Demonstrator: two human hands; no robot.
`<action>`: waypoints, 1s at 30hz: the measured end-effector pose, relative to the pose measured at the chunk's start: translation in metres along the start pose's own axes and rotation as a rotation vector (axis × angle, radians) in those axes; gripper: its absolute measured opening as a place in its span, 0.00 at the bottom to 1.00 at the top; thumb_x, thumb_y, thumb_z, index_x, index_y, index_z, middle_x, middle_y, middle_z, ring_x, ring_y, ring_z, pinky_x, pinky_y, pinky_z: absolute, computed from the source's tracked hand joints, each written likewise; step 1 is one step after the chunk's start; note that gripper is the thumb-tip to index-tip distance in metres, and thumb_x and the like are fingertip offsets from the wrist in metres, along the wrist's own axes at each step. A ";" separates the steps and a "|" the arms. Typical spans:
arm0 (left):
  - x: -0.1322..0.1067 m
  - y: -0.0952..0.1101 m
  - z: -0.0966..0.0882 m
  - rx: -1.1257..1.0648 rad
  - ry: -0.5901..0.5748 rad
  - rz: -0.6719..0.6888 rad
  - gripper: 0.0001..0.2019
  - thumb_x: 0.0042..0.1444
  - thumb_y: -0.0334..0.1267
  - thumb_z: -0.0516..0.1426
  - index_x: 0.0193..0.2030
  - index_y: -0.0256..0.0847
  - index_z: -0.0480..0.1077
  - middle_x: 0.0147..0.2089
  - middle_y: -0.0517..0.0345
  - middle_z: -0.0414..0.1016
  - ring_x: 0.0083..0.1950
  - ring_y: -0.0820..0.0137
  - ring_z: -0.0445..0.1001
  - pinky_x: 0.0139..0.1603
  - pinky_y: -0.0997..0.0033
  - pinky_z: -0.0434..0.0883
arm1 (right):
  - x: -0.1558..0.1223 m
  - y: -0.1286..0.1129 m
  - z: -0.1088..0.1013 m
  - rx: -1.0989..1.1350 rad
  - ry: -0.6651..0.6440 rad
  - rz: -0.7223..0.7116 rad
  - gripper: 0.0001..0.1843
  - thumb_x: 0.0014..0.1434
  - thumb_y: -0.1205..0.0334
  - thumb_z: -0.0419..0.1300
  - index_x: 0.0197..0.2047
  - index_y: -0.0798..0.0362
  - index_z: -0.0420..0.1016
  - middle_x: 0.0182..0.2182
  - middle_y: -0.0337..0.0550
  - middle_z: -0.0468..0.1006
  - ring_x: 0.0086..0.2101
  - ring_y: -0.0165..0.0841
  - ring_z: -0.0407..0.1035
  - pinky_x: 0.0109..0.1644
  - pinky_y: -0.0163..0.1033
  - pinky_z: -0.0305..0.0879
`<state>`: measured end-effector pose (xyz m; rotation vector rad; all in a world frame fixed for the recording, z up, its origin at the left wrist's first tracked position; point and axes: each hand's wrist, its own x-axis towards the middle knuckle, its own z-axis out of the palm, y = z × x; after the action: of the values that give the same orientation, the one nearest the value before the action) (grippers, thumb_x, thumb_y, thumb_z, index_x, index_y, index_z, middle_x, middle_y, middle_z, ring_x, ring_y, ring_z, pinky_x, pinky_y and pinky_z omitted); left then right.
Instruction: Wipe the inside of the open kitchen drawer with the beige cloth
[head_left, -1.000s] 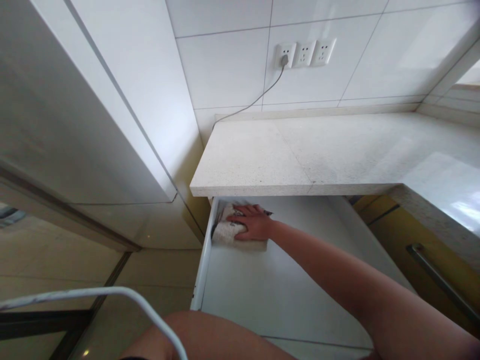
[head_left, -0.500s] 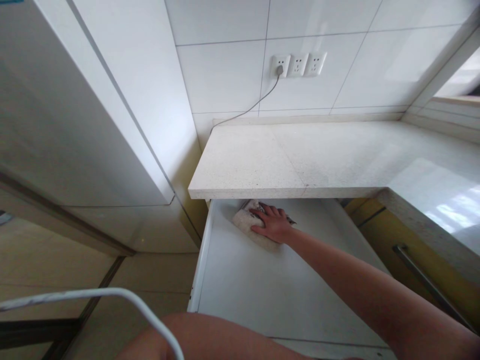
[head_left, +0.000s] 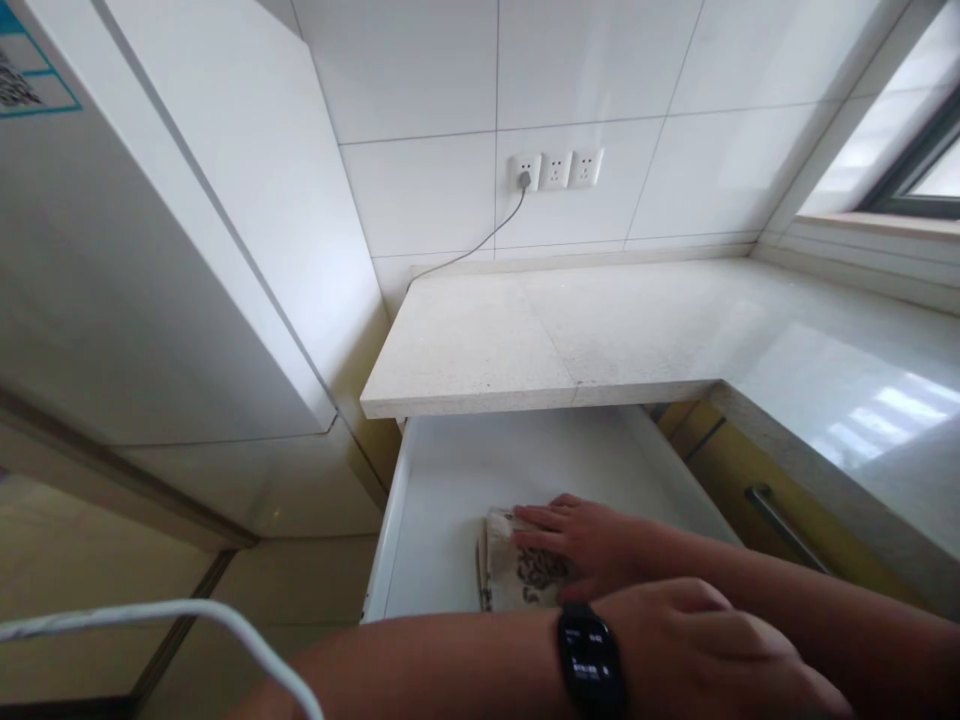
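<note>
A pulled-out white drawer (head_left: 442, 480) sits below the countertop. On its floor lies a folded, pale cloth (head_left: 536, 575) with a dark printed pattern, its layered edge showing on the left. My right hand (head_left: 592, 545) grips the cloth from above, its fingers stretched over the top. Closer to the camera, my left hand (head_left: 712, 650) crosses in front of the drawer, fingers curled; anything inside it is hidden. A black smartwatch (head_left: 591, 660) is on my left wrist. My left forearm covers the near part of the drawer and cloth.
The pale stone countertop (head_left: 480, 340) overhangs the drawer and turns right. A metal handle (head_left: 787, 530) is under it. White cabinet (head_left: 187, 300) stands left. A grey cord (head_left: 480, 245) runs from the wall sockets (head_left: 555, 170). A white curved cable (head_left: 247, 635) shows lower left.
My right hand and the cloth have come from the drawer's back toward its front. My left hand and watch have entered at the bottom. The view has tilted up and turned right.
</note>
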<state>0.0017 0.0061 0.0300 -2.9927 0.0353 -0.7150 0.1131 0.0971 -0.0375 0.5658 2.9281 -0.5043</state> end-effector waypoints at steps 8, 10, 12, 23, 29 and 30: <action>-0.038 -0.048 0.021 0.011 -0.169 -0.323 0.17 0.65 0.48 0.49 0.52 0.45 0.73 0.67 0.52 0.61 0.66 0.58 0.60 0.62 0.56 0.66 | -0.090 0.031 -0.035 -0.126 0.006 0.186 0.31 0.59 0.58 0.60 0.66 0.44 0.65 0.66 0.52 0.64 0.58 0.49 0.66 0.58 0.57 0.60; -0.054 -0.054 0.033 -0.035 -0.264 -0.420 0.20 0.64 0.51 0.51 0.57 0.45 0.70 0.71 0.50 0.54 0.72 0.54 0.52 0.66 0.52 0.62 | -0.108 0.036 -0.038 -0.117 0.027 0.222 0.28 0.57 0.59 0.61 0.61 0.46 0.71 0.60 0.53 0.71 0.54 0.49 0.69 0.56 0.57 0.61; -0.068 -0.057 0.047 -0.158 -0.365 -0.565 0.28 0.61 0.59 0.53 0.64 0.48 0.64 0.74 0.49 0.48 0.74 0.48 0.48 0.68 0.46 0.58 | -0.117 0.042 -0.035 -0.115 0.039 0.238 0.23 0.57 0.60 0.59 0.56 0.47 0.74 0.56 0.53 0.74 0.52 0.49 0.70 0.55 0.56 0.62; -0.084 -0.083 0.069 -0.357 -0.383 -0.683 0.36 0.59 0.69 0.47 0.71 0.60 0.53 0.77 0.59 0.40 0.76 0.49 0.39 0.74 0.42 0.42 | -0.109 0.045 -0.039 0.064 0.026 0.269 0.20 0.55 0.59 0.60 0.52 0.48 0.76 0.48 0.52 0.76 0.49 0.48 0.70 0.53 0.54 0.65; -0.103 -0.138 0.088 -0.102 -0.345 -0.814 0.29 0.65 0.59 0.46 0.71 0.57 0.53 0.76 0.61 0.46 0.76 0.55 0.44 0.74 0.47 0.44 | -0.116 0.030 -0.061 0.183 -0.030 0.238 0.22 0.59 0.61 0.56 0.57 0.45 0.73 0.50 0.49 0.75 0.51 0.47 0.70 0.55 0.55 0.64; -0.106 -0.149 0.089 -0.070 -0.342 -0.841 0.28 0.66 0.57 0.46 0.71 0.57 0.54 0.76 0.61 0.47 0.75 0.56 0.45 0.74 0.48 0.45 | -0.117 0.029 -0.065 0.210 -0.048 0.236 0.23 0.60 0.60 0.56 0.58 0.45 0.72 0.51 0.50 0.75 0.51 0.47 0.69 0.56 0.55 0.64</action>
<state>-0.0509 0.1642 -0.0871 -3.0722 -1.2797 -0.2034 0.2289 0.1048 0.0358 0.8977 2.7305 -0.7860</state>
